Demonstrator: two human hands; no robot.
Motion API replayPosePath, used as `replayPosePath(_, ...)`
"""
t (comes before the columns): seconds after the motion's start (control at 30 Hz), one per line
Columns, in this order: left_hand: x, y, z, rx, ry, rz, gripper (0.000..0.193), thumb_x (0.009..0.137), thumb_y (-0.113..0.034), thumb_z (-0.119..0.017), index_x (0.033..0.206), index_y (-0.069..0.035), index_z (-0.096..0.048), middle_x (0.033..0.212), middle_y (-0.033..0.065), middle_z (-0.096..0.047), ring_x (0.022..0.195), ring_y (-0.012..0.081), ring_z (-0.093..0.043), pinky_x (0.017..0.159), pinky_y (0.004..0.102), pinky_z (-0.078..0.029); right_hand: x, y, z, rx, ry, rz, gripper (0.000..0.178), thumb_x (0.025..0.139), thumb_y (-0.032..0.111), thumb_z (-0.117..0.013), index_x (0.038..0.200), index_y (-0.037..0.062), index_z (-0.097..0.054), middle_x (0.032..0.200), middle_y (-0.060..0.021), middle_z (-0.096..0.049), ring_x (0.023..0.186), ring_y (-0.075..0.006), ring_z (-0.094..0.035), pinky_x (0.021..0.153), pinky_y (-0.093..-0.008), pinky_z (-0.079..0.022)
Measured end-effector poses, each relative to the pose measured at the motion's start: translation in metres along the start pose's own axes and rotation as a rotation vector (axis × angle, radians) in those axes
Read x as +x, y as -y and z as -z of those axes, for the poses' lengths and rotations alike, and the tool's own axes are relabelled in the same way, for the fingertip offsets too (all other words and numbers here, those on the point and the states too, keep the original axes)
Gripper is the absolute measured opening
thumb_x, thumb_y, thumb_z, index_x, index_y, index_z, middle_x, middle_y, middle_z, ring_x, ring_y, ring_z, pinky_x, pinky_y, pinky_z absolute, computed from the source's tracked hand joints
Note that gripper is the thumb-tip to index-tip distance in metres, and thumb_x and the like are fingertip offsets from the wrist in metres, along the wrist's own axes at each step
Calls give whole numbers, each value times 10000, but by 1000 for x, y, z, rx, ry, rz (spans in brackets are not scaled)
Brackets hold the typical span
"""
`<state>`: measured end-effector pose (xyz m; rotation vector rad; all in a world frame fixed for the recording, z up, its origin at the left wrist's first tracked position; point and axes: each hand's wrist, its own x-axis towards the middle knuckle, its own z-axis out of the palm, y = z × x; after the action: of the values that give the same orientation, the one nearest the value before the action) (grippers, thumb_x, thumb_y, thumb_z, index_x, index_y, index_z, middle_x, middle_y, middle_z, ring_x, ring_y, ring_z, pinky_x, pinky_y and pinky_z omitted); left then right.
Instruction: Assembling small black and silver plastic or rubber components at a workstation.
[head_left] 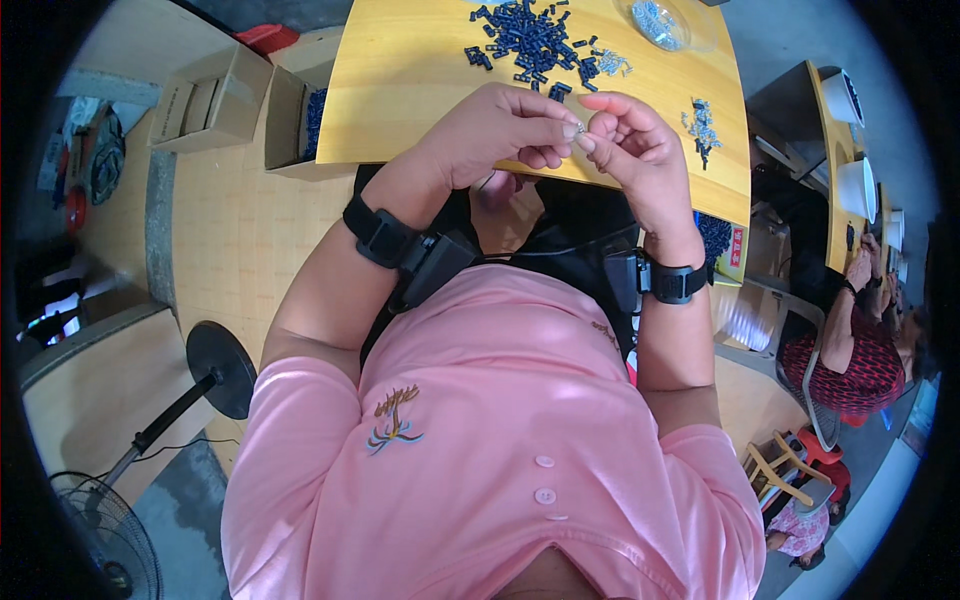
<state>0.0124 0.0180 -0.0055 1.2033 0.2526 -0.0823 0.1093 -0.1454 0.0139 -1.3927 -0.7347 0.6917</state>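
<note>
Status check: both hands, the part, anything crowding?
Left hand pinches tiny silvery metallic-looking part. Right hand fingertips meet it, grip unclear. Heap of small black parts beyond hands, on yellow wooden table.

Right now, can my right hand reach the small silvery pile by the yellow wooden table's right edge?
Probably yes: the right hand handles a tiny metallic part, but nothing stands between it and the pile.
</note>
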Motion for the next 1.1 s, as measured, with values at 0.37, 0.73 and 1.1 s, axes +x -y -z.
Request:
replayPosePath(0.37, -2, 4, 0, -171, 77, 34, 228, 870, -143, -592, 1050, -6, -616, 850, 49, -653, 729, 85, -613, 698, 204, -507, 2, -9, 5, -144, -12, 118, 161, 781, 9, -672, 940, 28, -657, 807, 22, -590, 703, -36, -515, 638, -161, -413)
replayPosePath(0.73, -3, 13, 0, -247, -77, 49, 297, 867, -93, -584, 1122, 55, -553, 936, 131, -635, 816, 153, -639, 767, 241, -532, -2, -12, 24, -190, -213, -99, 125, 775, 27, -686, 892, 10, -646, 730, 28, -596, 628, -27, -504, 577, -158, -407)
replayPosePath(1.1, -5, 16, -7, -103, -110, -10, 237, 825, -117, -653, 1027, 4, -630, 858, 60, -635, 722, 93, -611, 685, 199, -519, -6, -2, 3, -233, -148, -65, 103, 827, 68, -635, 902, -1, -650, 738, 30, -582, 652, -36, -495, 584, -172, -408)
